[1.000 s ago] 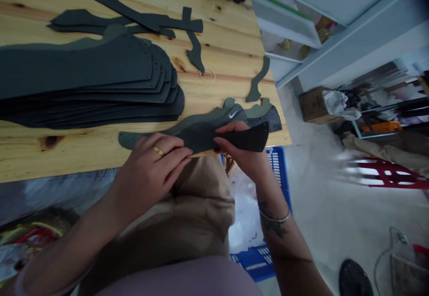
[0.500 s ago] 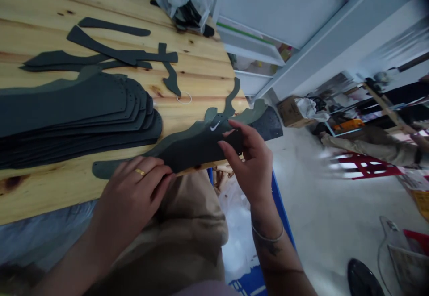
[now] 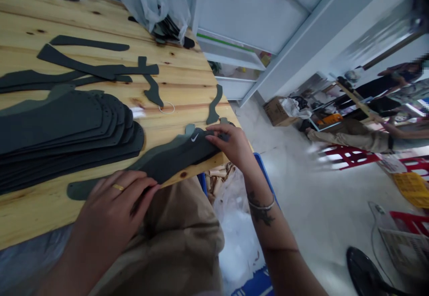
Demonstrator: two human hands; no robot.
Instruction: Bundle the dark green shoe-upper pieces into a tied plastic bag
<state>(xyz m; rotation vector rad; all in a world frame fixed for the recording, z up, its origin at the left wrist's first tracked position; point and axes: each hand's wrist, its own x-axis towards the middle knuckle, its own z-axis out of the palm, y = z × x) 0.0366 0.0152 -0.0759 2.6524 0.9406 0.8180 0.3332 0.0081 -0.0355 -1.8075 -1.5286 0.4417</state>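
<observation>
A dark green shoe upper piece (image 3: 181, 153) with a small white swoosh lies along the table's near edge, over a lighter green layer. My left hand (image 3: 117, 202), a gold ring on one finger, is closed on its near left end, with fingers on top and thumb at the edge. Just right of the swoosh, my right hand (image 3: 229, 142) pinches the piece between thumb and fingers, covering part of its right end. To the left lies a stack of similar dark green pieces (image 3: 67, 122). Beyond the right hand rests a narrow curved strip (image 3: 214, 104).
Several long cut strips (image 3: 83, 64) and a thin white ring (image 3: 167, 107) lie on the wooden table (image 3: 181, 81). A plastic bag (image 3: 157, 6) of dark pieces stands at the back. Below the edge is a blue crate (image 3: 263, 166) holding scraps and plastic. Another person sits far right.
My right hand has moved left and its spread thumb and fingers have come together on the piece. The right end of the piece no longer sticks out past the table. The view has shifted rightward.
</observation>
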